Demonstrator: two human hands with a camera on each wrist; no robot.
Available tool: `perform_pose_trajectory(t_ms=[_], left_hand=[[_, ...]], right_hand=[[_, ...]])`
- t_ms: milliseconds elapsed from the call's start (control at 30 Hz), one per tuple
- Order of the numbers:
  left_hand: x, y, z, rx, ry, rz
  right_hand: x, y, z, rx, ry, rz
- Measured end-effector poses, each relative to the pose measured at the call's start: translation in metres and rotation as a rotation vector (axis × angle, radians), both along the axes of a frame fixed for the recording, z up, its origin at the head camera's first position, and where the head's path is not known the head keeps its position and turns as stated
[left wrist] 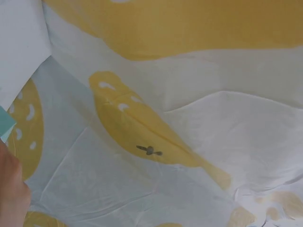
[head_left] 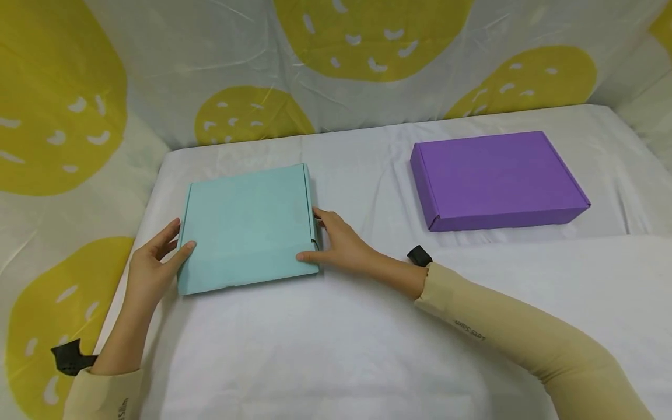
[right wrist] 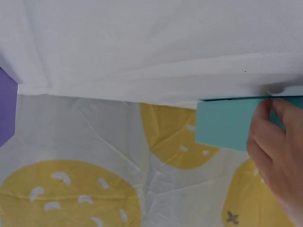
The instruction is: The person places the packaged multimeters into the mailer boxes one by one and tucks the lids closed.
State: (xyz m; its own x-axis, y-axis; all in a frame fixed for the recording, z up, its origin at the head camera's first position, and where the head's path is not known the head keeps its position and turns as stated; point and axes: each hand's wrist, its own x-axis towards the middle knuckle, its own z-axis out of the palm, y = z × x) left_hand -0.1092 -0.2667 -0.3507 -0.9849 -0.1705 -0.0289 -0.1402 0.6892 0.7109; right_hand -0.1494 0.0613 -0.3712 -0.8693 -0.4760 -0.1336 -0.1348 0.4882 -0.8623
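A flat light-blue cardboard box [head_left: 244,224], lid down, is held between two hands at the left of the white-covered table. My left hand [head_left: 147,268] grips its left edge, thumb over the top and fingers along the side. At the opposite edge, my right hand [head_left: 346,245] holds the box near its front corner, thumb on the lid and fingers at the side wall. The right wrist view shows the fingers [right wrist: 267,127] against the box's side [right wrist: 222,123]. Only a corner of the box [left wrist: 5,124] shows in the left wrist view.
A closed purple cardboard box [head_left: 499,181] lies at the back right of the table. White cloth [head_left: 325,350] with wrinkles covers the tabletop. Behind and to the left hangs a curtain [head_left: 173,70] with large yellow patterns.
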Motion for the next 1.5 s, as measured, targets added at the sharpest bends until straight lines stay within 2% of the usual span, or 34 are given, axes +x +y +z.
perform_pose_trajectory(t_ms=[100,267,333,433,533,633,667,833,1000,1200,1500], left_hand=[[-0.001,0.001,0.001,-0.040,0.021,-0.019],[-0.003,-0.001,0.003,-0.114,0.151,-0.129],[-0.003,-0.001,0.003,-0.119,0.172,-0.151],[-0.003,-0.001,0.004,-0.068,0.115,-0.121],[-0.003,-0.003,0.005,-0.033,0.007,-0.042],[-0.004,-0.005,0.007,-0.006,-0.085,0.012],[-0.004,-0.006,0.007,0.013,-0.115,0.044],[-0.005,-0.007,0.006,0.116,-0.210,0.104],[-0.006,-0.007,0.007,0.143,-0.238,0.092],[-0.006,-0.007,0.007,0.144,-0.235,0.088],[-0.006,-0.009,0.007,0.162,-0.225,0.074]], right_hand=[[0.000,0.003,0.001,0.022,-0.007,0.024],[0.000,0.006,0.002,0.040,0.007,0.066],[0.001,0.007,0.001,0.045,0.023,0.078],[0.003,0.007,-0.002,0.020,0.030,0.084],[0.007,0.007,-0.005,-0.037,0.030,0.087],[0.010,0.007,-0.006,-0.078,0.039,0.092],[0.011,0.007,-0.006,-0.081,0.045,0.094],[0.013,0.008,-0.003,-0.069,0.059,0.084],[0.012,0.009,-0.002,-0.044,0.056,0.064],[0.008,0.009,-0.003,-0.035,0.042,0.052],[0.000,0.007,-0.002,-0.096,0.012,0.047]])
